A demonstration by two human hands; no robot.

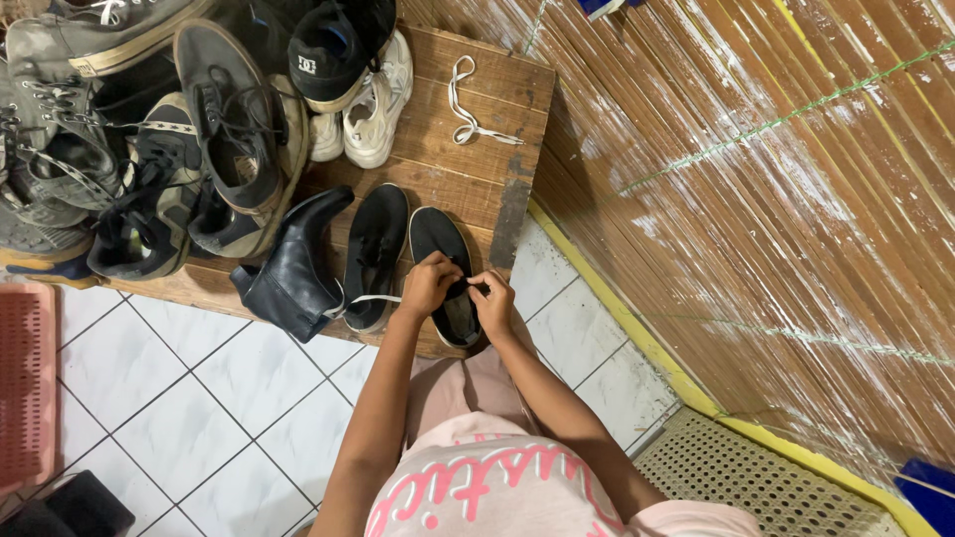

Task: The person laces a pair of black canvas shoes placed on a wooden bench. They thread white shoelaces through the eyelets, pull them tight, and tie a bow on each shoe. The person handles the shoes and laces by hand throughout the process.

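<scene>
Pink shirt (517,492): nearest, at 6 o'clock.
Left hand (428,283): grip pinching black shoe's (443,273) lace.
Right hand (494,303): grip pinching same lace.
Surface (477,169): wooden.

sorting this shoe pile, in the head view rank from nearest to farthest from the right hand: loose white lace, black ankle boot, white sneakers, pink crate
From the right hand:
1. Black ankle boot, to its left on the wooden board.
2. White sneakers, farther up the board.
3. Loose white lace, top of the board; too close to the sneakers to rank.
4. Pink crate, far left on the floor.
</scene>
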